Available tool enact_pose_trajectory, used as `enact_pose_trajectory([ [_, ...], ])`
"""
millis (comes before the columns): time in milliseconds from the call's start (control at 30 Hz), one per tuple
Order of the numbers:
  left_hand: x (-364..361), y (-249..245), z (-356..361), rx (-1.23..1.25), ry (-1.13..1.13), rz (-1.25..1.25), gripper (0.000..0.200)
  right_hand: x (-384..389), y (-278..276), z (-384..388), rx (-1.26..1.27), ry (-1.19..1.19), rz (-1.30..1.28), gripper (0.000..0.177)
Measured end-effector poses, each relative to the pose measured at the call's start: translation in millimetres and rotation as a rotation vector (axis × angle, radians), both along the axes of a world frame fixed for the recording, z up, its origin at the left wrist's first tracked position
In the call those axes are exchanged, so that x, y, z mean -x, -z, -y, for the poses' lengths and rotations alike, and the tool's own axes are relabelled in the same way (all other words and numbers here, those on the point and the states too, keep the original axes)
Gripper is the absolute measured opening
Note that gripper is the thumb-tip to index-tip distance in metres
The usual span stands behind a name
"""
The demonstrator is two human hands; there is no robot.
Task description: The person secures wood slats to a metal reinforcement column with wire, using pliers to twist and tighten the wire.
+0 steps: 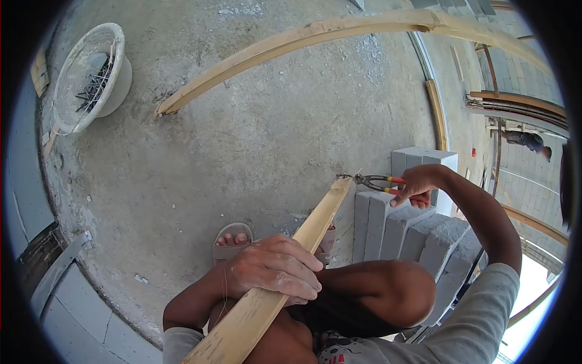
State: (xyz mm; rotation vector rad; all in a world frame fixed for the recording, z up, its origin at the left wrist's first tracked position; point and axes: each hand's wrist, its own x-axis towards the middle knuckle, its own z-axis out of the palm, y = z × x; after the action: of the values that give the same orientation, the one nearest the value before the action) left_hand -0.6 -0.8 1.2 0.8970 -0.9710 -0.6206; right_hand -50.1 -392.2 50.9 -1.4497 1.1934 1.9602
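At lower centre the left hand (276,270) was wrapped over a diagonal wooden batten (324,212), while right of centre the right hand (418,185) was closed round red-handled pincers (365,180) at the batten's upper tip, grey blocks (371,224) just below, white bucket (123,85) upper left.

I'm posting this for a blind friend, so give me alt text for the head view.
A person's right hand holds red-handled pincers at the end of a wooden strip gripped by the left hand. Grey blocks stand near the right arm; across the concrete floor sits a white bucket holding what look like nails.
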Motion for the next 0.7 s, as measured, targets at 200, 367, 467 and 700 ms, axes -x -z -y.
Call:
enact_pose_trajectory([
  [200,-1.0,4.0,0.2,0.029,0.02,0.014,0.022,25.4,-0.9,-17.5,0.055,-1.388,0.606,0.043],
  [367,-0.6,5.6,-0.2,0.039,0.05,0.002,0.022,51.2,16.5,-1.4,0.156,-1.639,0.737,0.032],
  [467,0.0,7.0,-0.8,0.041,0.045,0.003,0.022,55.4,23.5,3.1,0.18,-1.531,0.652,0.03],
  [700,-3.2,7.1,1.1,0.063,0.056,0.04,0.022,21.6,5.4,-50.6,0.098,-0.844,0.232,0.025],
])
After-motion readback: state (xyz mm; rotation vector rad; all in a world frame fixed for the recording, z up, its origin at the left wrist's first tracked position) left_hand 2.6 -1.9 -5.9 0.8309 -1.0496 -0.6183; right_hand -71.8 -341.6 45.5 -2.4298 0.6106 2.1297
